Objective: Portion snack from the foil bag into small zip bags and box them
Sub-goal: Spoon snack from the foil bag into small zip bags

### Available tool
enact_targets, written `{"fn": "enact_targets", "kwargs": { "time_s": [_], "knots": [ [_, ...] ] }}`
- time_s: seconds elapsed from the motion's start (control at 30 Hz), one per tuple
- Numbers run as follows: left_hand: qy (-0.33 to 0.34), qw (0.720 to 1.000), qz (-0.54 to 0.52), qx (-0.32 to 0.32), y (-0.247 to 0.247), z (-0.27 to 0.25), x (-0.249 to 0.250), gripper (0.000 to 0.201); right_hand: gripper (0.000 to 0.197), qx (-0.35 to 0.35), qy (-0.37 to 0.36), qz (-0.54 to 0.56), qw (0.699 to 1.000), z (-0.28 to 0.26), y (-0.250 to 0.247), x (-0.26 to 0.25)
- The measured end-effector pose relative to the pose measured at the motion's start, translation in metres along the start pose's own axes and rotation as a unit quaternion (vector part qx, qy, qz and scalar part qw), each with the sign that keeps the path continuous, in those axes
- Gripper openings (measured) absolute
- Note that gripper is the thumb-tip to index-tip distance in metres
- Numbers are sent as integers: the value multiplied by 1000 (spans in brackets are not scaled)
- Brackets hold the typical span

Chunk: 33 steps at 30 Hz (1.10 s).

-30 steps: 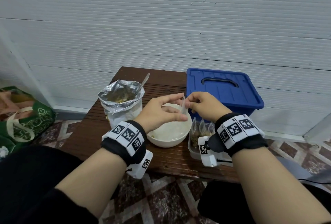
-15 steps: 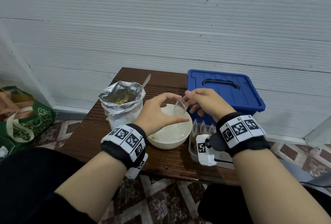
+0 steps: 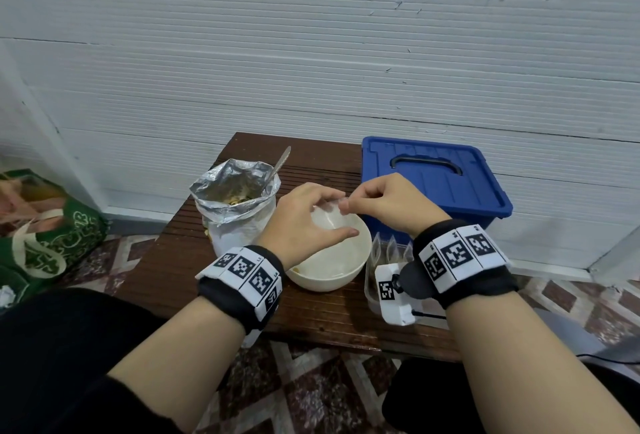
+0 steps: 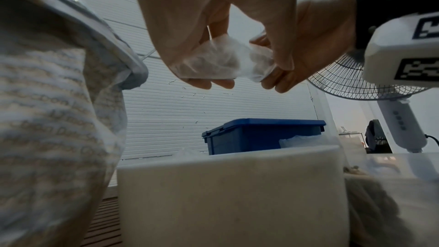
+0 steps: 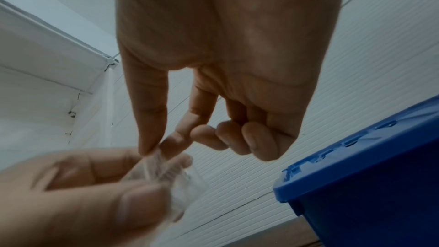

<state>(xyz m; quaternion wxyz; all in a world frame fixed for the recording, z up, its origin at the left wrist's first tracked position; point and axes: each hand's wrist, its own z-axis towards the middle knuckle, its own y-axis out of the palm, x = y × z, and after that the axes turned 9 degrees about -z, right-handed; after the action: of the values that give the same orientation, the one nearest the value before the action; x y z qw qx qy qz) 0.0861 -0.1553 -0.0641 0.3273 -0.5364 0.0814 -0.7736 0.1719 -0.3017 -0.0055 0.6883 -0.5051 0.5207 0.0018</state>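
Both hands meet above a white bowl [image 3: 327,260] on the dark wooden worktop [image 3: 173,260], sharing one small clear zip bag [image 3: 327,217]. The left hand [image 3: 301,222] curls its fingers and thumb round the bag's left part; in the left wrist view the film bunches between its fingertips. The right hand [image 3: 388,205] pinches the bag's right edge between thumb and forefinger, its other three fingers [image 5: 249,138] folded into the palm. The bag hangs directly between the two hands, clear of the bowl's rim; whether its mouth is open cannot be told, and its contents are too blurred to make out.

Left of the left hand, just beside the bowl, stands the foil bag [image 3: 235,205], open at the top with snack visible inside and a spoon [image 3: 278,165] leaning out of it toward the wall. Beyond the right hand sits a blue box [image 3: 433,184] with its lid on and a handle recessed in the top. Below the right wrist, close against the bowl's right side, a clear tub [image 3: 375,260] holds several filled small bags [image 3: 391,246] standing on end. Far left of the left hand, on the patterned floor, lies a green shopping bag [image 3: 45,236]. A pedestal fan [image 4: 370,89] appears behind the right wrist in the left wrist view.
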Motion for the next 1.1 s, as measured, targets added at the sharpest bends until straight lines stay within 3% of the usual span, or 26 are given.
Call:
{"fn": "enact_targets", "kwargs": {
  "time_s": [0.1,0.27,1.1],
  "knots": [
    [-9,1000,-6,13,0,-1,-2,39,21,7,-7,2,1000,0,-1,-1],
    [-20,999,-34,33,0,-1,0,50,31,35,6,6,999,-1,-1,-1],
    [-61,993,-91,51,-29,-7,25,47,29,83,9,4,996,-11,12,-22]
  ]
}}
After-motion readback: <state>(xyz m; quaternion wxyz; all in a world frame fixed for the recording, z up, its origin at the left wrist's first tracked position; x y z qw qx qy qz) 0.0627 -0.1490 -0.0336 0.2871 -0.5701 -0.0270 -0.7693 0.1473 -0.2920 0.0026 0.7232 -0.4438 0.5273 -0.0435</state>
